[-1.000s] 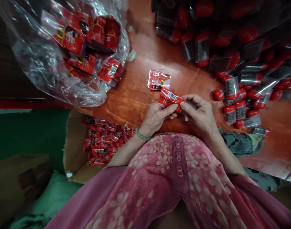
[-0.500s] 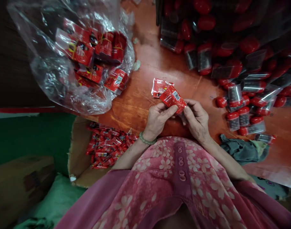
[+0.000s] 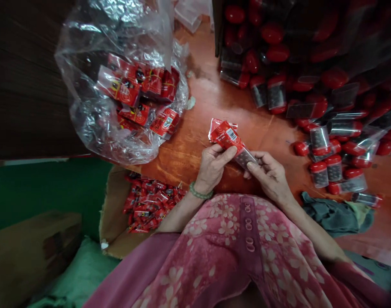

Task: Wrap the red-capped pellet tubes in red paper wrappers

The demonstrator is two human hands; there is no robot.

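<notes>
My left hand [image 3: 211, 166], with a green beaded bracelet at the wrist, pinches a red printed plastic sleeve [image 3: 226, 135] bearing a white barcode. A clear, dark-dotted section [image 3: 245, 159] runs from its lower end to my right hand [image 3: 268, 174], whose thumb and fingers grip it. Whether the clear section is part of the sleeve or a separate piece, I cannot tell. Just beyond, partly covered, a small stack of red sleeves [image 3: 215, 123] lies on the orange-brown tabletop [image 3: 202, 102].
A clear plastic bag [image 3: 86, 124] with rubber-banded red bundles [image 3: 128, 92] lies at left. Below it, a cardboard box [image 3: 114, 214] holds many small red packets [image 3: 150, 205]. Red-capped clear containers [image 3: 319, 139] pile up at right, near a dark cloth [image 3: 330, 214].
The clear dotted section now shows at length between my hands; before, it was mostly hidden. My right hand has drawn down and away from the left. The whole view has shifted slightly.
</notes>
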